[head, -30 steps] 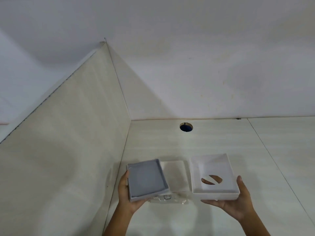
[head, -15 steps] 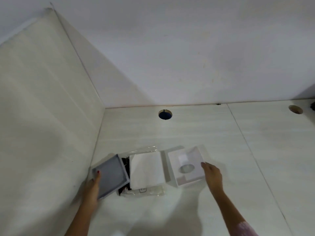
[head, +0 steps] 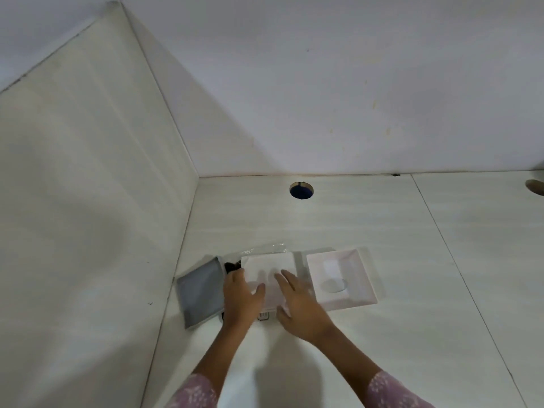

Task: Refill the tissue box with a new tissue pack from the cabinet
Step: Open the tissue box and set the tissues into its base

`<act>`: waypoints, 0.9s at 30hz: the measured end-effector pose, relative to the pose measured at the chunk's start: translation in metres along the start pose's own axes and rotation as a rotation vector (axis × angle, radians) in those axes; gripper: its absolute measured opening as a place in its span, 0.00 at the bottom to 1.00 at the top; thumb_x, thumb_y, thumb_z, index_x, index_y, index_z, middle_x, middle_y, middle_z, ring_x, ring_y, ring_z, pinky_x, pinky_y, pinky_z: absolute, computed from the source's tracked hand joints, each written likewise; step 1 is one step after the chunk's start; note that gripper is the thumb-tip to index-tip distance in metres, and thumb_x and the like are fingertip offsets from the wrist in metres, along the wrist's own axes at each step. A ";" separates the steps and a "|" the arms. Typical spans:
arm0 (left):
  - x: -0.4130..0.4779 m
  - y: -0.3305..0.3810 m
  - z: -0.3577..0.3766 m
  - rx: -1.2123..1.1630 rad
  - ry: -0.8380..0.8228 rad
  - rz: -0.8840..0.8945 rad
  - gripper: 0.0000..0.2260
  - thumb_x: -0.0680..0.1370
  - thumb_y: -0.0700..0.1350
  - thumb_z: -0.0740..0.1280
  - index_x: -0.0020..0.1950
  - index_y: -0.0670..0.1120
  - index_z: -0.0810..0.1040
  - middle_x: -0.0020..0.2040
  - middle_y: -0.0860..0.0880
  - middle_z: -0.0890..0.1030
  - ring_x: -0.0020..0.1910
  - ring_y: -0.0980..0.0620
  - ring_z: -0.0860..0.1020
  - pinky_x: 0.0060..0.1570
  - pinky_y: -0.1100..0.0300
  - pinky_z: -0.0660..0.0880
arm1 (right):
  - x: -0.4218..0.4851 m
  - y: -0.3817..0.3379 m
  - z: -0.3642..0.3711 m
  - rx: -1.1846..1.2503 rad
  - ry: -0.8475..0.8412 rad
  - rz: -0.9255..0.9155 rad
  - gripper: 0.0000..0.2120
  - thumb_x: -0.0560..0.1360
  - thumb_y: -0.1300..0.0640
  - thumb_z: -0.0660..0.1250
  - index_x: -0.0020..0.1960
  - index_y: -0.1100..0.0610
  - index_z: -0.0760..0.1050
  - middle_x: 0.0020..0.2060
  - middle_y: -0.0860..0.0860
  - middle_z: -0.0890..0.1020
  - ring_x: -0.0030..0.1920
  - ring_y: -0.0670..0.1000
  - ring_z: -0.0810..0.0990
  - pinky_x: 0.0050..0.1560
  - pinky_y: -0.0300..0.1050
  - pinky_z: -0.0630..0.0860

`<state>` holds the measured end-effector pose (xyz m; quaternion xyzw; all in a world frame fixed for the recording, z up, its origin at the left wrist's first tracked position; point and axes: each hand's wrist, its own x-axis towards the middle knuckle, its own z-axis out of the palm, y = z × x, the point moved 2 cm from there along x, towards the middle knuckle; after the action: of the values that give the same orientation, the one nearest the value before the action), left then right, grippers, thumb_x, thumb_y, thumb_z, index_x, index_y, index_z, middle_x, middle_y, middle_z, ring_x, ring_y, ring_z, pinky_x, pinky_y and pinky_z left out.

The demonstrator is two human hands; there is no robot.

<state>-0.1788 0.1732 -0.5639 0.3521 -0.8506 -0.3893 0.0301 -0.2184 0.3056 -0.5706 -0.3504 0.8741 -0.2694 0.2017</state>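
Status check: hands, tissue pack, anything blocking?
Left hand and right hand open, flat on white plastic-wrapped tissue pack. Grey box tray left, white lid with oval slot right. Nothing blocking.

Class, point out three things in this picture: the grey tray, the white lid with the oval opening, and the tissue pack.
grey tray (head: 201, 291), head view, on its flat grey inside.
white lid (head: 341, 279), head view, on its panel above the oval opening.
tissue pack (head: 269, 262), head view, on its bare white top.
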 end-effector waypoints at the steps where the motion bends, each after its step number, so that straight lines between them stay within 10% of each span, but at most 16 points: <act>1: 0.003 -0.002 0.005 0.047 -0.007 -0.100 0.24 0.72 0.45 0.68 0.63 0.36 0.68 0.61 0.39 0.73 0.58 0.42 0.73 0.54 0.56 0.71 | 0.004 0.001 0.011 -0.089 -0.062 0.042 0.34 0.73 0.55 0.59 0.74 0.59 0.48 0.75 0.60 0.53 0.75 0.61 0.50 0.74 0.51 0.50; 4: 0.015 -0.005 0.007 0.222 -0.065 -0.243 0.25 0.71 0.52 0.66 0.59 0.35 0.70 0.59 0.36 0.75 0.58 0.38 0.74 0.56 0.50 0.72 | 0.009 0.002 0.023 -0.222 -0.136 0.126 0.35 0.74 0.52 0.59 0.74 0.59 0.44 0.75 0.61 0.44 0.74 0.64 0.42 0.74 0.54 0.44; 10: 0.031 -0.005 0.007 -0.081 -0.242 -0.367 0.20 0.71 0.55 0.66 0.47 0.37 0.75 0.40 0.45 0.78 0.40 0.45 0.77 0.30 0.60 0.69 | 0.004 0.009 0.019 -0.223 -0.095 0.100 0.34 0.74 0.53 0.57 0.74 0.56 0.44 0.76 0.58 0.42 0.75 0.61 0.41 0.69 0.46 0.36; 16: 0.030 -0.008 0.009 -0.397 -0.204 -0.430 0.22 0.75 0.51 0.64 0.62 0.38 0.70 0.53 0.42 0.78 0.50 0.42 0.77 0.48 0.54 0.73 | 0.000 0.004 0.010 -0.106 -0.095 0.134 0.35 0.74 0.52 0.58 0.74 0.54 0.44 0.76 0.56 0.44 0.75 0.58 0.41 0.74 0.50 0.44; 24: 0.000 0.002 -0.042 -0.910 -0.258 -0.322 0.16 0.77 0.49 0.62 0.61 0.44 0.74 0.55 0.45 0.80 0.52 0.45 0.78 0.54 0.49 0.75 | -0.035 -0.015 -0.051 0.654 0.452 0.320 0.32 0.69 0.50 0.70 0.70 0.52 0.62 0.63 0.47 0.72 0.62 0.49 0.72 0.61 0.44 0.69; 27: -0.004 0.027 -0.043 -0.987 -0.458 -0.270 0.16 0.75 0.50 0.63 0.60 0.45 0.75 0.54 0.44 0.82 0.51 0.46 0.81 0.50 0.50 0.78 | -0.028 -0.011 -0.066 1.107 0.369 0.564 0.30 0.66 0.44 0.69 0.66 0.52 0.68 0.58 0.51 0.76 0.58 0.54 0.76 0.58 0.51 0.73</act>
<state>-0.1767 0.1601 -0.5147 0.3084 -0.4997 -0.8082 -0.0443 -0.2302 0.3410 -0.5080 0.1005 0.6846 -0.6728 0.2620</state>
